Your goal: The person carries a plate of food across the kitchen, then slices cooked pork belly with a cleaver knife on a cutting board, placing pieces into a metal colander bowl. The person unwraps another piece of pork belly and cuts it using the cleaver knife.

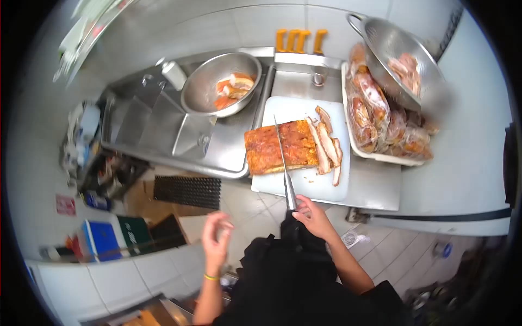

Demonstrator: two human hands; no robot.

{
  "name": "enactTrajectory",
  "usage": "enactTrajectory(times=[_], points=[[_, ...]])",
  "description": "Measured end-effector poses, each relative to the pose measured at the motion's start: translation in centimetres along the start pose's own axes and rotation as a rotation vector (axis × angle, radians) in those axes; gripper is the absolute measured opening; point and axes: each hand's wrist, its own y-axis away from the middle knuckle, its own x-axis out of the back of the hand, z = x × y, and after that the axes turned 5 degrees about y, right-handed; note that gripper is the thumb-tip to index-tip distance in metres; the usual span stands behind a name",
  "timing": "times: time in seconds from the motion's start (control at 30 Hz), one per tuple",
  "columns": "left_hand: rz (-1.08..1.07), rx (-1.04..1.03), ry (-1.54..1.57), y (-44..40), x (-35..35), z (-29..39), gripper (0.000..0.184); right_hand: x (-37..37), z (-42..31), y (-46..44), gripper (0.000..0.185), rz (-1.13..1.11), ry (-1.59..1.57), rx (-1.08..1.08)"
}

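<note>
A slab of roasted, crisp-skinned meat lies on the white cutting board, with cut strips along its right side. Across the slab rests a long knife, its metal handle pointing toward my body and overhanging the board's near edge. Close by the handle's end is my right hand, thumb and fingers apart; whether it touches the handle I cannot tell. My left hand is raised off to the left of the board, slightly blurred, fingers curved and apart, holding nothing.
Left of the board is a steel sink with a metal bowl of meat pieces on it. At right, a white tray of wrapped meat supports a colander. Several yellow-handled tools hang behind. A glass stands behind the board.
</note>
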Motion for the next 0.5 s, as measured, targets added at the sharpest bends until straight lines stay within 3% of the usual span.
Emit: enactTrajectory(times=[0.1,0.23,0.3,0.43,0.5], points=[[-0.152,0.216,0.015,-2.5,-0.1,-3.5,0.042,-1.3,0.2,-3.7,0.058,0.133,-0.113,-0.063],[-0.47,0.0,-0.426,-13.0,0.4,-3.2,0.057,-2.3,-1.2,-7.2,0.067,0.131,0.042,-0.035],[-0.566,-0.081,-0.407,-18.7,-0.6,-4.9,0.066,0.1,-5.6,-8.6,0.07,0.0,0.379,-0.14],[-0.86,-0.328,-0.754,-27.0,-2.4,-8.0,0.1,-3.4,-3.7,-10.2,0.072,0.227,0.482,-0.108],[-1.041,-0.321,-0.713,-29.8,-2.3,-11.1,0.111,-4.5,-5.4,-10.2,0.062,0.285,0.52,-0.189]])
